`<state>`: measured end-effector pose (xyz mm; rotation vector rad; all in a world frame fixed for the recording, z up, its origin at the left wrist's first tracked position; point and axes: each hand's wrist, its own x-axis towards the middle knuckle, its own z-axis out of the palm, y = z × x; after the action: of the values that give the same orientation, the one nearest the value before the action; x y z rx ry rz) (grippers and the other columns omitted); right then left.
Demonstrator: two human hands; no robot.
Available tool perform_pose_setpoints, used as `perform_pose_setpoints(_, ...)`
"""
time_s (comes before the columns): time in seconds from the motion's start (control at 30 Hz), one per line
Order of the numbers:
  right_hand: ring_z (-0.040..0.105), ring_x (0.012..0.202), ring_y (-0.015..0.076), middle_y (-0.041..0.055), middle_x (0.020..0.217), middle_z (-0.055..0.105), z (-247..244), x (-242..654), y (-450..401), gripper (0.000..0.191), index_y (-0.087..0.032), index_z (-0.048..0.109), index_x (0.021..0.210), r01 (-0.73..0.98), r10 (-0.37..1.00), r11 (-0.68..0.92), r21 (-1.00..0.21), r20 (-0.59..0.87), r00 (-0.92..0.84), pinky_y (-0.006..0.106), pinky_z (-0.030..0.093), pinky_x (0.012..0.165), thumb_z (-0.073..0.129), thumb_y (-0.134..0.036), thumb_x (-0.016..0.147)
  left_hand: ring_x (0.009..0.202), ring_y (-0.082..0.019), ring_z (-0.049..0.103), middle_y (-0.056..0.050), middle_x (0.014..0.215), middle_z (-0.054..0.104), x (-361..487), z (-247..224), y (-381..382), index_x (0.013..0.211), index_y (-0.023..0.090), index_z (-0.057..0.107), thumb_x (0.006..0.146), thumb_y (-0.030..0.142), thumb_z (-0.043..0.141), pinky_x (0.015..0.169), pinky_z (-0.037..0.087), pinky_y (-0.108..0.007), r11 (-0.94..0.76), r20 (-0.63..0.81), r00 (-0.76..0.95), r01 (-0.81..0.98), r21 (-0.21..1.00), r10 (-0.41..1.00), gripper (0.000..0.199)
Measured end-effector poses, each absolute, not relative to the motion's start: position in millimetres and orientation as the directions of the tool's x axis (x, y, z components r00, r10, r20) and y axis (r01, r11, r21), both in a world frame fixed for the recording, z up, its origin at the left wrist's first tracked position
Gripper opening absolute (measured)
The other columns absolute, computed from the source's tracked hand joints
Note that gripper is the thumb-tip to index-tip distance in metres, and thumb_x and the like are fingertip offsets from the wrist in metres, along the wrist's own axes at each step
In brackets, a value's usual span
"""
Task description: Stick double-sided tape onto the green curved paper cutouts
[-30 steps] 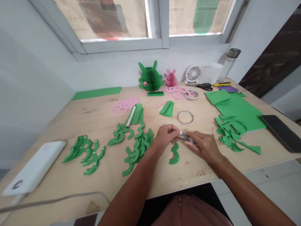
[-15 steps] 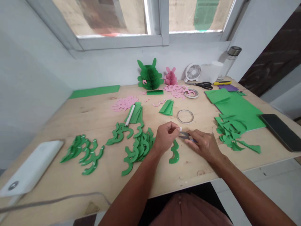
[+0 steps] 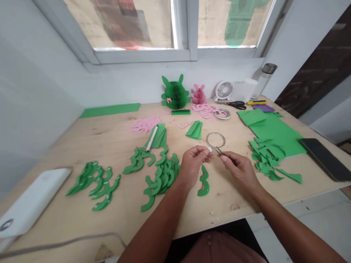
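Observation:
My left hand [image 3: 193, 160] pinches a small white scrap [image 3: 210, 149] between thumb and fingertips. Just to its right, my right hand [image 3: 240, 166] grips a slim, pointed two-bladed metal tool [image 3: 219, 150]; its fingers cover most of the handle, so I cannot tell whether it is scissors or tweezers. The tip is close to the white scrap, with a gap showing. Below the hands lies one scalloped green paper strip [image 3: 203, 184]. A heap of similar green pieces [image 3: 164, 173] is left of my left wrist. A thin tape roll [image 3: 215, 140] lies beyond the hands.
More green strips [image 3: 105, 186] lie left, near a white power bank [image 3: 35, 204]. A white marker [image 3: 152, 138] rests on green paper. Green offcuts [image 3: 265, 157], green sheets [image 3: 279, 131] and a phone [image 3: 326, 159] are right. Black scissors [image 3: 237, 105] and a fan [image 3: 223, 90] stand behind.
My right hand has drawn slightly right and the metal tool's tip has come away from the white scrap. The tool's blades now look closer together. The camera view has tilted up slightly.

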<state>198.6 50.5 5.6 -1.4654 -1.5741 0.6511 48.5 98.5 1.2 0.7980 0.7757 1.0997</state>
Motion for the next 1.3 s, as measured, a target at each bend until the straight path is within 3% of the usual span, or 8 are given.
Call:
perform_pose_setpoints(0.1, 0.051, 0.054, 0.0114, 0.0001, 0.064, 0.063, 8.6, 185.6, 51.8, 0.035, -0.016, 0.071, 0.091, 0.45, 0.97, 0.175, -0.876, 0.232, 0.075, 0.022, 0.04, 0.049, 0.051, -0.043, 0.085, 0.063, -0.012, 0.059, -0.002, 0.064, 0.064, 47.8, 5.2, 97.7, 0.069, 0.015, 0.062, 0.063, 0.028, 0.071, 0.063, 0.046, -0.025, 0.263, -0.148, 0.259, -0.496, 0.828, 0.954, 0.017)
perform_pose_setpoints(0.37, 0.06, 0.065, 0.016, 0.0012, 0.069, 0.066, -5.3, 170.4, 56.2, 0.031, -0.018, 0.071, 0.096, 0.322, 0.96, 0.182, -0.929, 0.24, 0.148, 0.026, 0.048, 0.06, 0.053, -0.041, 0.084, 0.063, -0.011, 0.056, -0.001, 0.064, 0.063, 46.6, 2.7, 99.0, 0.068, 0.015, 0.063, 0.062, 0.027, 0.073, 0.067, 0.045, -0.027, 0.238, -0.116, 0.257, -0.516, 0.823, 0.959, 0.017)
perform_pose_setpoints(0.53, 0.064, 0.077, 0.0195, 0.0045, 0.084, 0.071, -9.9, 172.7, 55.9, 0.03, -0.019, 0.07, 0.1, 0.307, 0.958, 0.212, -0.928, 0.259, 0.122, 0.03, 0.051, 0.07, 0.053, -0.039, 0.084, 0.059, -0.01, 0.052, 0.0, 0.062, 0.06, 49.7, -1.9, 98.9, 0.069, 0.015, 0.063, 0.063, 0.029, 0.071, 0.063, 0.043, -0.025, 0.206, -0.099, 0.241, -0.474, 0.856, 0.966, 0.017)
perform_pose_setpoints(1.3, 0.067, 0.085, 0.0208, 0.0048, 0.093, 0.073, -7.1, 171.7, 53.9, 0.027, -0.022, 0.071, 0.102, 0.337, 0.939, 0.244, -0.909, 0.309, 0.152, 0.033, 0.054, 0.075, 0.054, -0.035, 0.085, 0.064, -0.01, 0.055, 0.001, 0.065, 0.06, 56.7, -1.8, 92.4, 0.068, 0.016, 0.063, 0.063, 0.027, 0.072, 0.067, 0.046, -0.025, 0.235, -0.141, 0.212, -0.525, 0.818, 0.967, 0.014)
